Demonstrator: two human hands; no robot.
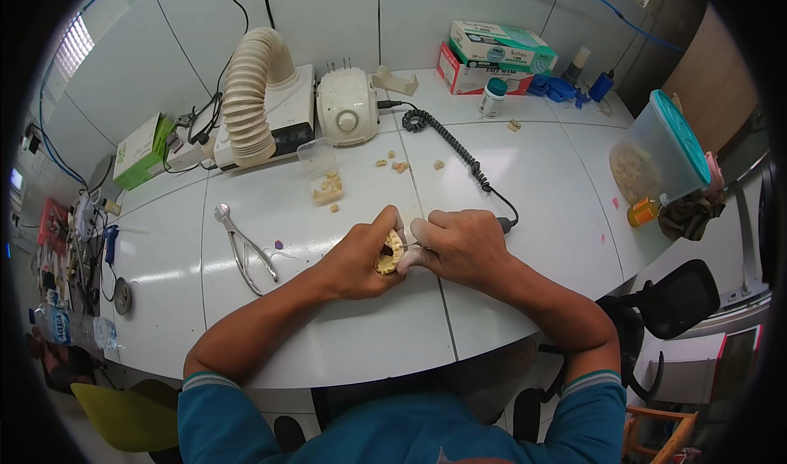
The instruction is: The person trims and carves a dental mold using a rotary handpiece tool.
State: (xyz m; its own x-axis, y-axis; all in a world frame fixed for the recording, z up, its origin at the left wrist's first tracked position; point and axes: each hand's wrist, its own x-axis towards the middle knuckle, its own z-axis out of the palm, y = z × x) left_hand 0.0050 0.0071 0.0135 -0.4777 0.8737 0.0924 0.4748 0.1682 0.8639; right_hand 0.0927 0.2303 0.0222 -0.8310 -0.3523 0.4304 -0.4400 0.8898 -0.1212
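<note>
My left hand point(361, 255) is closed around a yellowish dental cast point(391, 255), a horseshoe-shaped plaster model with teeth. Gripped in my right hand point(459, 243) is a rotary handpiece point(507, 225), its back end showing past my knuckles with the cord attached. The thin tip of the tool reaches the side of the cast, between both hands; whether it touches is too small to tell. Whitish dust covers my right fingers. Beyond my hands, a small clear container point(326, 185) of tooth-like pieces leans open, with several loose pieces point(399, 167) near it.
A coiled cord point(467, 165) runs to the micromotor control box point(347, 107). Left of it stands a ribbed suction hose point(254, 95). Plaster nippers point(243, 247) lie at left. Mask boxes point(496, 54), a white bottle point(492, 97) and a teal-lidded tub point(656, 148) stand at right.
</note>
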